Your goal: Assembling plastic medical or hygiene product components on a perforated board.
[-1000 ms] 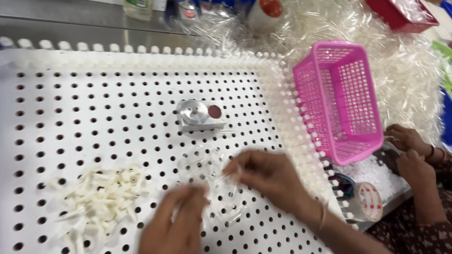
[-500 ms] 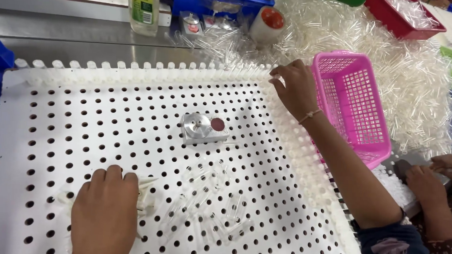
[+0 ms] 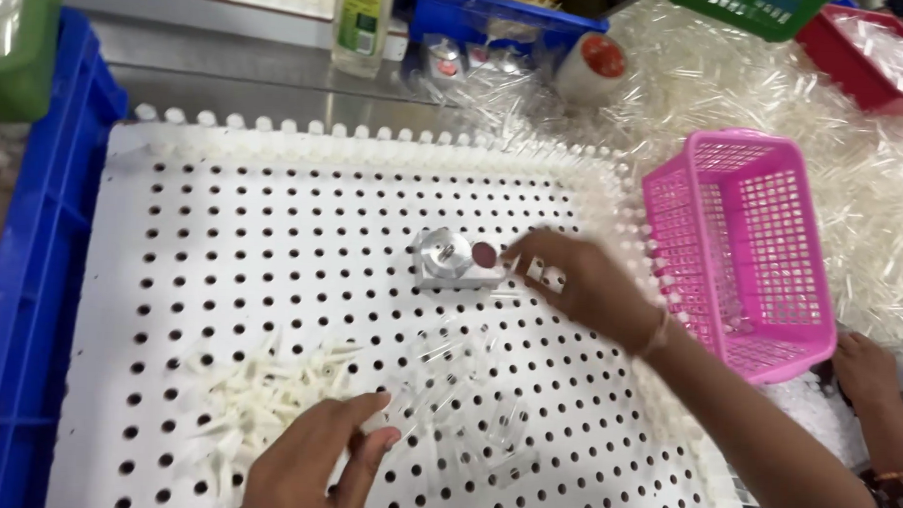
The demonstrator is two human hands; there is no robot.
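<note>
1. Presently, the right hand (image 3: 586,284) sits at frame centre, fingers pinched narrowly just beside the small silver metal block with a dark red round cap (image 3: 455,259); whether anything is pinched cannot be told
2. Half a second earlier that hand was at the pink plastic mesh basket (image 3: 762,245), right of frame; it has returned to the white perforated board (image 3: 272,238)
3. The left hand (image 3: 314,465), lower centre, has shifted rightward off the heap of small white plastic pegs (image 3: 256,397); fingers loosely curled, holding nothing visible, touching the clear plastic tubes (image 3: 467,395)
4. Judgement: another pick-up round is beginning
</note>
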